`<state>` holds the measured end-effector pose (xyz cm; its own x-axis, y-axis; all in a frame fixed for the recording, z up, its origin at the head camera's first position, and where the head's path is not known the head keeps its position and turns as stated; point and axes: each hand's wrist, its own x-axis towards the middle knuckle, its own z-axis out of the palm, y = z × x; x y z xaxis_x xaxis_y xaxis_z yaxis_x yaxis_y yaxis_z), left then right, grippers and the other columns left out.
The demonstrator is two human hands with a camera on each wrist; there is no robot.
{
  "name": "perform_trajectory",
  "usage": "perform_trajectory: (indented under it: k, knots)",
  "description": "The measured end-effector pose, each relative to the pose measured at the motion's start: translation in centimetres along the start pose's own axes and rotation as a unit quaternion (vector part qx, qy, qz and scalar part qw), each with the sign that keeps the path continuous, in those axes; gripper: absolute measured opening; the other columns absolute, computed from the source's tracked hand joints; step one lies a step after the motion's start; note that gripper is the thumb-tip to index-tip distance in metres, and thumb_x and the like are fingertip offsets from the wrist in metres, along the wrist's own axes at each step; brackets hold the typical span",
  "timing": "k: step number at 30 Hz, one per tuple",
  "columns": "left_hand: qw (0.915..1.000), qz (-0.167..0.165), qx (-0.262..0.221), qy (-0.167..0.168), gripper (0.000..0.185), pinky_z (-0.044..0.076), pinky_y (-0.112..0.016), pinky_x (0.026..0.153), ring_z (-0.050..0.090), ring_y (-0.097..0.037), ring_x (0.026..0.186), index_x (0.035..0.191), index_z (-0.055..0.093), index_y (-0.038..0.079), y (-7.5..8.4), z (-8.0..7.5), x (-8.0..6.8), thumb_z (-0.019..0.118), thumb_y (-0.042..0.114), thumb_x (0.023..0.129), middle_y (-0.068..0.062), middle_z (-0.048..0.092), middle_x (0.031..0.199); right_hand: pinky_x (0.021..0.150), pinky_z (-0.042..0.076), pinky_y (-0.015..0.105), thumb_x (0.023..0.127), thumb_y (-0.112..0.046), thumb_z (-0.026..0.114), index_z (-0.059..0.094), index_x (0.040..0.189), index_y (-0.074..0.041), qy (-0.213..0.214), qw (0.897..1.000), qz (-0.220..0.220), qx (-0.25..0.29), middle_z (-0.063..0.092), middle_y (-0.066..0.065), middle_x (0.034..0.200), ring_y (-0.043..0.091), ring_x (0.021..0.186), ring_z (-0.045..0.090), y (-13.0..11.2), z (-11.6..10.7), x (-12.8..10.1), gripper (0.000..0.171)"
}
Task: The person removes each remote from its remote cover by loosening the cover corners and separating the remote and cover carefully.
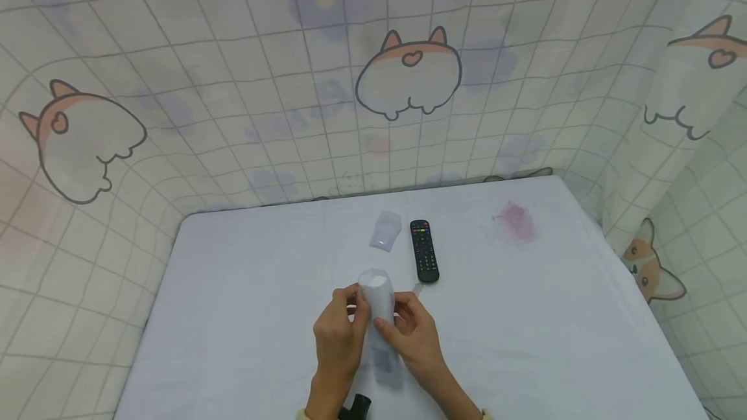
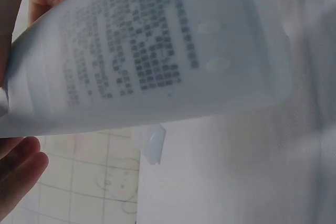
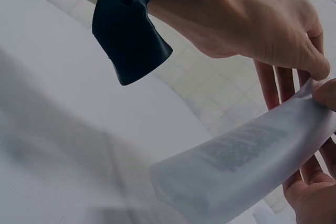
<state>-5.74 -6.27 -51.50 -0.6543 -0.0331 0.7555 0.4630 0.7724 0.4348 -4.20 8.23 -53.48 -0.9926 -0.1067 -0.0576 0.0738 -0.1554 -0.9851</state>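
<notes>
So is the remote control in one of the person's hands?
No, the remote control lies on the table past both hands, which hold a clear plastic bag instead.

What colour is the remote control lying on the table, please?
Black, with small coloured buttons near its top; the remote control shows best in the head view.

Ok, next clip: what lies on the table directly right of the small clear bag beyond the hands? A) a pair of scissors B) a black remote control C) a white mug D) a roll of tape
B: in the head view a black remote control lies on the table just right of the small clear bag.
</notes>
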Motion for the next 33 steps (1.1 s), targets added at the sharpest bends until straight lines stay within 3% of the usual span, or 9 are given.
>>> perform_trajectory:
  k: [8,14,23,28,33]
  knots:
    - [0.9998,-0.017,-0.012,0.002,0.006,0.059,-0.027,0.055,0.073,-0.018,0.064,0.097,0.065,-0.002,-0.2,-0.1,0.0,0.068,-0.003,0.092,-0.012,0.075,0.078,0.1,0.057,0.027,0.089,-0.007,0.082,0.06,0.125,-0.006,0.011,1.0,0.005,-0.004,0.063,0.014,0.136,0.015,0.123,0.066,-0.2,0.1,-0.3,0.043]
    - [0.9999,-0.008,-0.01,0.01,0.003,0.059,-0.024,0.057,0.073,-0.02,0.066,0.097,0.065,-0.003,-0.3,-0.2,0.1,0.067,-0.001,0.095,-0.012,0.074,0.079,0.096,0.06,0.028,0.09,-0.007,0.081,0.06,0.125,-0.004,0.002,1.0,-0.01,-0.008,0.063,0.017,0.132,0.015,0.116,0.068,-0.2,0.0,-0.5,0.041]
    - [0.9999,-0.009,0.011,0.009,0.005,0.059,-0.026,0.056,0.072,-0.02,0.067,0.094,0.064,-0.004,-0.5,-0.2,0.1,0.067,-0.002,0.096,-0.012,0.072,0.078,0.087,0.061,0.027,0.088,-0.007,0.083,0.067,0.122,-0.006,0.024,0.999,-0.015,-0.037,0.061,0.011,0.106,0.015,0.098,0.069,0.0,-0.1,-0.8,0.038]
    - [0.9998,-0.011,0.011,0.011,0.009,0.059,-0.025,0.056,0.073,-0.021,0.067,0.095,0.064,-0.003,-0.6,-0.2,0.2,0.07,-0.008,0.091,-0.013,0.072,0.079,0.091,0.06,0.026,0.086,-0.01,0.085,0.071,0.121,-0.012,0.037,0.998,-0.005,-0.041,0.068,0.008,0.114,0.015,0.101,0.07,-0.3,-0.3,-1.1,0.038]
    - [0.9998,-0.02,-0.001,0.01,0.009,0.059,-0.026,0.055,0.073,-0.023,0.069,0.096,0.064,-0.003,-0.6,-0.2,0.1,0.071,-0.007,0.091,-0.014,0.073,0.081,0.091,0.059,0.023,0.087,-0.008,0.084,0.071,0.122,-0.01,0.037,0.998,-0.021,-0.048,0.07,0.01,0.118,0.014,0.098,0.07,-0.7,-0.7,-1.4,0.038]
